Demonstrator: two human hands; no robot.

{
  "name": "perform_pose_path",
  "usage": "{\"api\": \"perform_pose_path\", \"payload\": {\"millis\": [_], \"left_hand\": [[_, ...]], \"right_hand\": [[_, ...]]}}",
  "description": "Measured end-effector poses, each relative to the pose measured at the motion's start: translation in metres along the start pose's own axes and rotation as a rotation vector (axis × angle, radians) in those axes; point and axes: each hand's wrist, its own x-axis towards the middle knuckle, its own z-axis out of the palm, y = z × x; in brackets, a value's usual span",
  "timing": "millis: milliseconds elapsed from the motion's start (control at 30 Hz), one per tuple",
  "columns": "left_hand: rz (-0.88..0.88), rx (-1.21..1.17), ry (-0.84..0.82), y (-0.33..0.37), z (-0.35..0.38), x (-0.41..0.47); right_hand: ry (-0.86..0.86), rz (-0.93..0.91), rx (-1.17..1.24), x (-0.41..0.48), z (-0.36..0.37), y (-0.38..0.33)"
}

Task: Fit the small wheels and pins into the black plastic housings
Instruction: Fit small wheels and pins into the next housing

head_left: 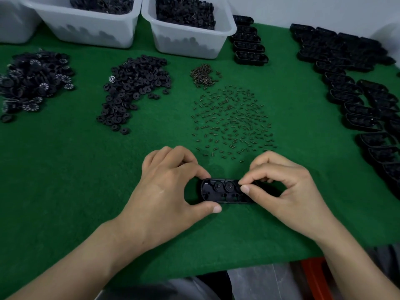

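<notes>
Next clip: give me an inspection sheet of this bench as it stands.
Surface: green felt mat covers the table.
Job's things: black housing on the mat, two wheels seated in it; wheel pile; scattered pins; housing rows at right.
Clutter: screw heap; toothed disc pile; two white bins of black parts.
Hands: left hand grips the housing's left end; right hand pinches at its right end, any small part there hidden.
Cables: nothing seen.
Surroundings: pale wall behind; grey clothing below the table edge.
</notes>
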Motion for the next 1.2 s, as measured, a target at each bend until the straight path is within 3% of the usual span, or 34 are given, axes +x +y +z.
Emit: {"api": "perform_pose_path", "payload": {"millis": [567,733,1033,1200], "left_hand": [[0.008,0.024,0.019,0.000,0.001,0.000],[0.012,0.012,0.006,0.001,0.000,0.001],[0.015,0.006,0.017,0.001,0.000,0.000],[-0.009,0.011,0.059,0.003,-0.002,0.002]], "right_hand": [[0.006,-0.075,-0.150,0.000,-0.001,0.001],[-0.001,0.008,-0.021,-0.002,-0.013,0.002],[-0.021,-0.062,-0.014,-0.008,-0.011,0.003],[0.005,-0.133,-0.149,-0.012,-0.004,0.002]]}}
